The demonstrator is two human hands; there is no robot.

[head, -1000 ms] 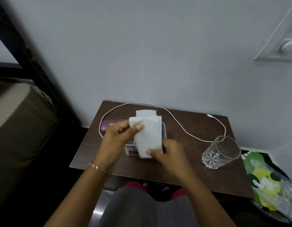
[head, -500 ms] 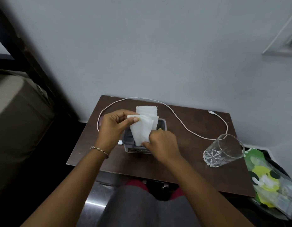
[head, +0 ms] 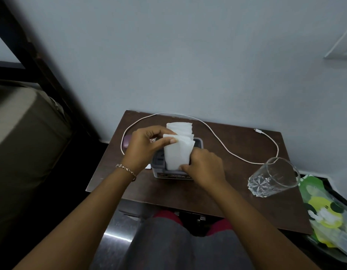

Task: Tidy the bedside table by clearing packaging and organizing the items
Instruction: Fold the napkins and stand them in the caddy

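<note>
Pinching the upper left edge of the white tissues (head: 177,152) between thumb and curled fingers, the left hand (head: 143,147) steadied the stack, while the right hand (head: 204,168) gripped its lower right corner with curled fingers. The tissues stood upright in the grey box (head: 159,169) near the middle of the bedside table (head: 217,199). They looked light, soft and easily creased, best held as a whole stack by the side edges. A white cable (head: 217,141) looped along the far edge, and a glass (head: 274,180), likely fragile, sat near the right edge. Bare wood toward the front edge left room to move.
</note>
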